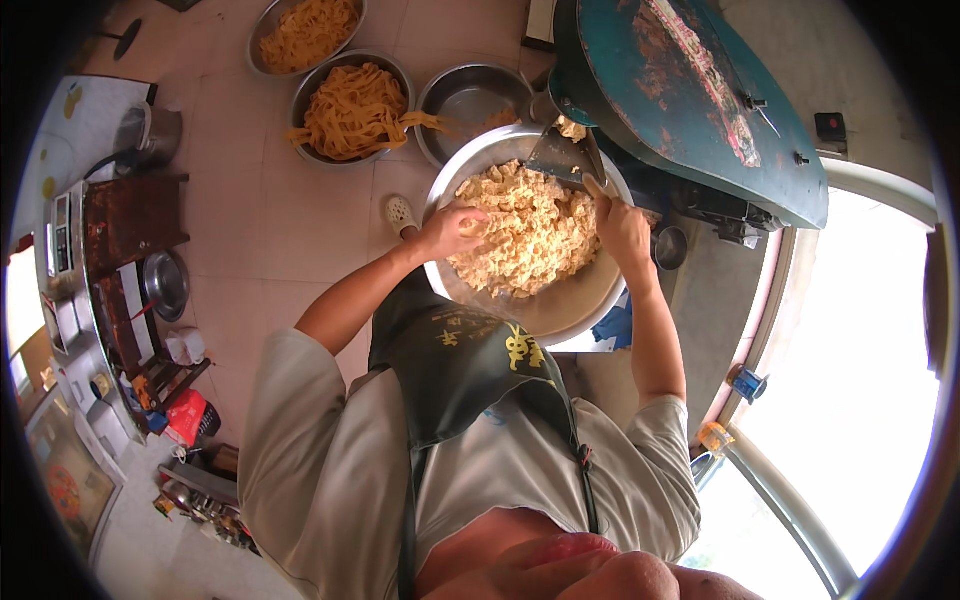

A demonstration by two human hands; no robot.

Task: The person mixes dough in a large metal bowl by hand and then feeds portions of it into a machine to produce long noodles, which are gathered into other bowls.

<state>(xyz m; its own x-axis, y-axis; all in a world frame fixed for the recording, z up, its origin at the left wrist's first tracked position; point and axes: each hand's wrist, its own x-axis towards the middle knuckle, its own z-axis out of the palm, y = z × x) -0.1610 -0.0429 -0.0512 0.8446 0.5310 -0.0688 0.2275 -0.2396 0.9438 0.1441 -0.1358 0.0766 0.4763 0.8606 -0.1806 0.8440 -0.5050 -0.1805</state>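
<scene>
A large metal bowl [545,312] full of pale yellow, crumbly dough [525,235] stands in front of me. At its left rim my left hand [452,232] reaches in, fingers apart and curved against the crumbs. My right hand [622,232] is closed at the bowl's far right side, around the edge of a flat, dark metal blade like a scraper [562,157]. That blade slants over the far part of the dough. A lump of dough [571,129] sits just beyond it, beneath the green machine [690,110].
Beyond the bowl stand an empty-looking metal basin [455,80] and two basins of wide yellow noodles [352,108] [308,32]. The machine's painted, worn housing overhangs the right. A small metal cup [670,247] lies near my right wrist. A cabinet [135,220] and pot [160,135] stand left.
</scene>
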